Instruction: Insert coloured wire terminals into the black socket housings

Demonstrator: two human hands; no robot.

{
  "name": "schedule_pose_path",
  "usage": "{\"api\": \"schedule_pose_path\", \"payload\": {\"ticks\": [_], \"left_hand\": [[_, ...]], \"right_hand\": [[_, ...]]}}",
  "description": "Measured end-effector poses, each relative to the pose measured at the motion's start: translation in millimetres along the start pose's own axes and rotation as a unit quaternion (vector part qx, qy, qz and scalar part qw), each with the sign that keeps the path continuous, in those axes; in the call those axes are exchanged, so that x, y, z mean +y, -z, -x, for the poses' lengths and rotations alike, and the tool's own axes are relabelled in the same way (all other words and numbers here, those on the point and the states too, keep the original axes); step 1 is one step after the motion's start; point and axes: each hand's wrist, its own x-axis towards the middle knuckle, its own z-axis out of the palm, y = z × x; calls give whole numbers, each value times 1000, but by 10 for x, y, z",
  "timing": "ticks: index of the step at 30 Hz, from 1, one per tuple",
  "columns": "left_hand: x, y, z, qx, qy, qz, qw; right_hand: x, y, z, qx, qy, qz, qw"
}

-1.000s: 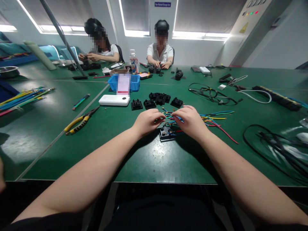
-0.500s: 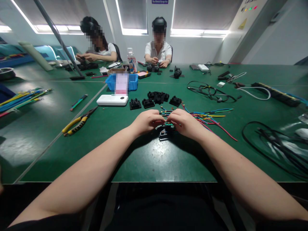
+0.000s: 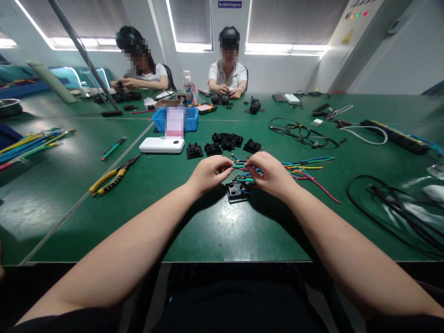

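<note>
My left hand (image 3: 211, 173) is closed in a pinch on one end of a green wire (image 3: 239, 165). My right hand (image 3: 271, 174) pinches the same wire a little further right, its fingertips partly hidden. Just below my hands, a black plastic housing (image 3: 237, 196) rests on the table with wires at its upper side. Loose red, blue, yellow and green wires (image 3: 314, 172) fan out to the right from beneath my right hand. Several more black housings (image 3: 228, 140) are grouped beyond my hands.
Yellow-handled pliers (image 3: 114, 176) lie at the left, near a white power bank (image 3: 161, 145) and a blue bin (image 3: 192, 119). Black cables (image 3: 391, 208) coil at the right of the green table (image 3: 204, 240). Two people work across it.
Both hands have risen slightly from the black housing and moved apart, the left one leftward. The green wire now shows stretched between the fingertips, and more of the housing is uncovered.
</note>
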Motion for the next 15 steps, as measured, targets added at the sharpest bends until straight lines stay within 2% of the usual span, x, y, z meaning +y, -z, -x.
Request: {"api": "schedule_pose_path", "payload": {"ticks": [15], "left_hand": [[78,0,35,62,-13,-47,997]], "right_hand": [[-105,27,-15,-31,-37,-49,998]]}}
